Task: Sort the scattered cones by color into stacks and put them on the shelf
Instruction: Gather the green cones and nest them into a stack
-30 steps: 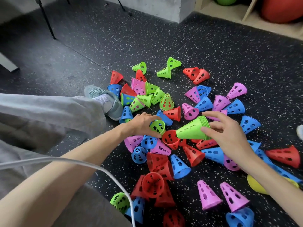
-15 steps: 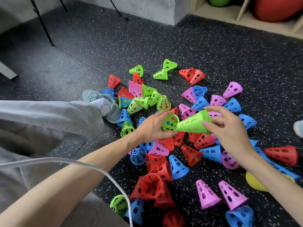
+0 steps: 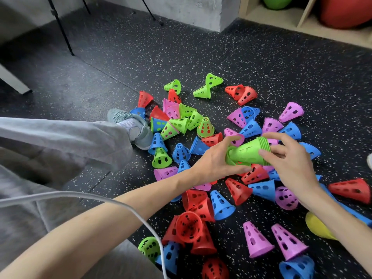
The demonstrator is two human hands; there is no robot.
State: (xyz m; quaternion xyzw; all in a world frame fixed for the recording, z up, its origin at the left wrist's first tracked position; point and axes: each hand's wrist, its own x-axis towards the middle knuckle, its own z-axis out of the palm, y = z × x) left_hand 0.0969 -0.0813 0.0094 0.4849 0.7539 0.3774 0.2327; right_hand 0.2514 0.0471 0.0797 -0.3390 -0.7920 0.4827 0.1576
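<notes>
While a grey trouser leg (image 3: 60, 141) and a grey shoe (image 3: 132, 127) stretched in from the left over the dark speckled floor (image 3: 100, 77), a white cable (image 3: 124, 206) curved across the left forearm. Beside the shoe lay a cluster of green, pink, blue and red cones (image 3: 181, 121), some on their sides, some upright. Further right the left hand (image 3: 215, 162) was curled round a green cone (image 3: 229, 158), pressing it over the narrow end of the green stack (image 3: 249, 152). That stack lay roughly level above the pile, narrow end to the left, wide rims to the right. At those rims the right hand (image 3: 289, 166) gripped the stack, thumb under, fingers over the top. Below both hands more red, blue and pink cones were scattered on the floor, two pink ones (image 3: 273, 240) lying side by side near the bottom. A yellow piece (image 3: 316, 226) showed under the right forearm. At the top right stood the wooden shelf (image 3: 302, 19), holding a green ball (image 3: 277, 2) and a red ball (image 3: 346, 11), well apart from the cones
</notes>
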